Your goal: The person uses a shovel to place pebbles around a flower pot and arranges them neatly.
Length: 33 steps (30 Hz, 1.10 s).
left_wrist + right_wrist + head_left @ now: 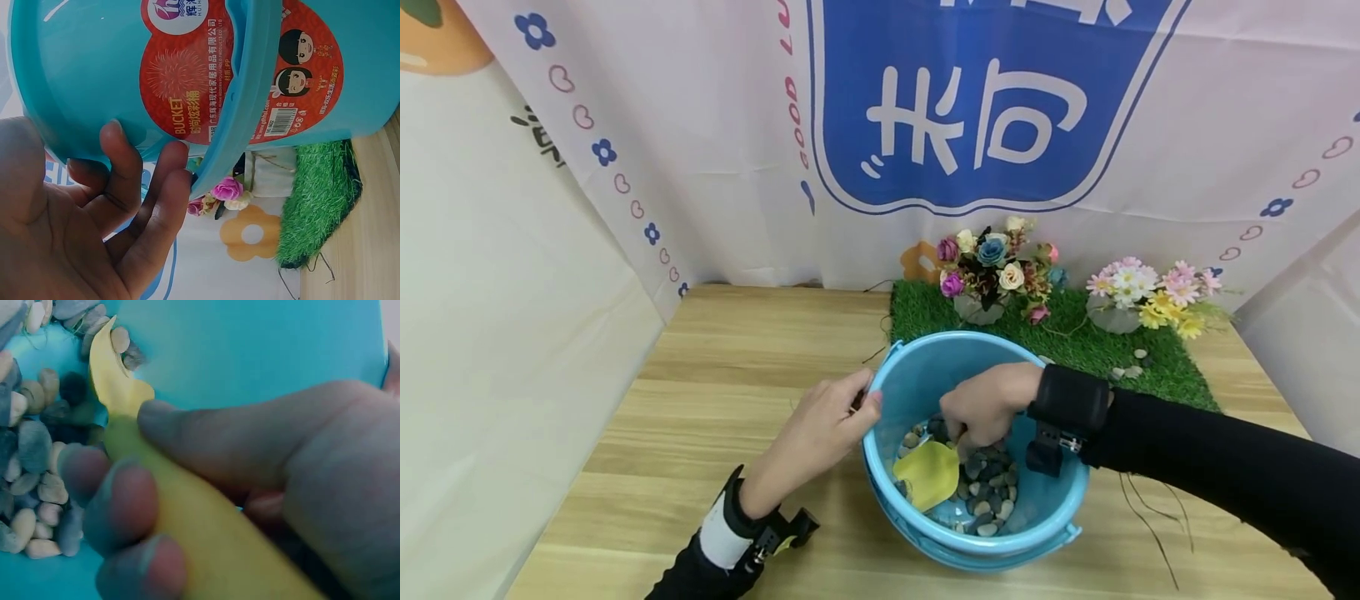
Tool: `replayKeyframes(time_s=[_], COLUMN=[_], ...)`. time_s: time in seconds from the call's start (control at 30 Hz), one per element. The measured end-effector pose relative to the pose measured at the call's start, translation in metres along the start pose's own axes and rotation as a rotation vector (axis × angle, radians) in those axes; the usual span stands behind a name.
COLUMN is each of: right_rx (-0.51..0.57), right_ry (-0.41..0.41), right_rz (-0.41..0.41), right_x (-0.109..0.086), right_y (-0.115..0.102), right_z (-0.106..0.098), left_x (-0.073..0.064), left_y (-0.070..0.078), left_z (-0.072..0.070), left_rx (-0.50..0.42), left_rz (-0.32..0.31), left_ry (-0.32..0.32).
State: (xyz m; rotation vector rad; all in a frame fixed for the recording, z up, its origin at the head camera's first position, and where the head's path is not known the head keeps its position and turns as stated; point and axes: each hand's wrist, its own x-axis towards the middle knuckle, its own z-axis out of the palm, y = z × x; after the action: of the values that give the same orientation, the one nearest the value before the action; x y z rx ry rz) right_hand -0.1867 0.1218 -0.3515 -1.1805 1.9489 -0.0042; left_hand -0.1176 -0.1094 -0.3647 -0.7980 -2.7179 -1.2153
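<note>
A light blue plastic bucket (977, 542) stands on the table. My left hand (827, 425) holds its left rim; in the left wrist view the curled fingers (165, 215) are at the edge, beside a red label (187, 81). Inside the bucket, my right hand (988, 404) grips a yellow shovel (931, 473). The right wrist view shows its thick yellow handle (200, 531) between thumb and fingers, the blade (115, 375) pointing away. Grey, black and tan pebbles (988, 487) lie on the bucket's bottom around the blade.
Behind the bucket lies a green artificial grass mat (917, 312) bearing a vase of mixed flowers (996, 271), a pot of pink, white and yellow flowers (1150, 292) and several loose pebbles (1127, 371). Thin dark strands (1153, 529) lie at right. A printed cloth (737, 192) hangs behind.
</note>
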Motion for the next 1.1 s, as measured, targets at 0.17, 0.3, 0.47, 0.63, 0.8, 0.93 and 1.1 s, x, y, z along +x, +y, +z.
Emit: replayKeyframes(time_s=[0.17, 0.3, 0.47, 0.63, 0.8, 0.93, 1.1], right_rx=[0.109, 0.157, 0.175, 0.179, 0.224, 0.258, 0.303], right_ry=[-0.008, -0.013, -0.008, -0.003, -0.002, 0.002, 0.015], right_rz=[-0.107, -0.119, -0.105, -0.155, -0.192, -0.233, -0.274], right_x=[-0.021, -0.031, -0.042, -0.052, -0.064, -0.072, -0.078], right_y=[-0.013, -0.018, -0.024, -0.025, -0.023, -0.02, -0.018], right_z=[-0.012, -0.017, -0.021, -0.027, -0.03, -0.03, -0.028], left_x=[0.001, 0.001, 0.001, 0.001, 0.001, 0.001, 0.001], left_y=[0.0, -0.001, -0.002, -0.002, -0.002, -0.001, -0.001], left_z=[0.0, 0.0, 0.001, 0.001, 0.0, 0.0, 0.0], left_rx=[0.004, -0.004, -0.02, -0.022, -0.016, -0.016, -0.015], left_rz=[0.005, 0.006, 0.009, 0.014, 0.015, 0.013, 0.011], left_ry=[-0.005, -0.007, -0.006, -0.001, -0.001, 0.0, -0.001])
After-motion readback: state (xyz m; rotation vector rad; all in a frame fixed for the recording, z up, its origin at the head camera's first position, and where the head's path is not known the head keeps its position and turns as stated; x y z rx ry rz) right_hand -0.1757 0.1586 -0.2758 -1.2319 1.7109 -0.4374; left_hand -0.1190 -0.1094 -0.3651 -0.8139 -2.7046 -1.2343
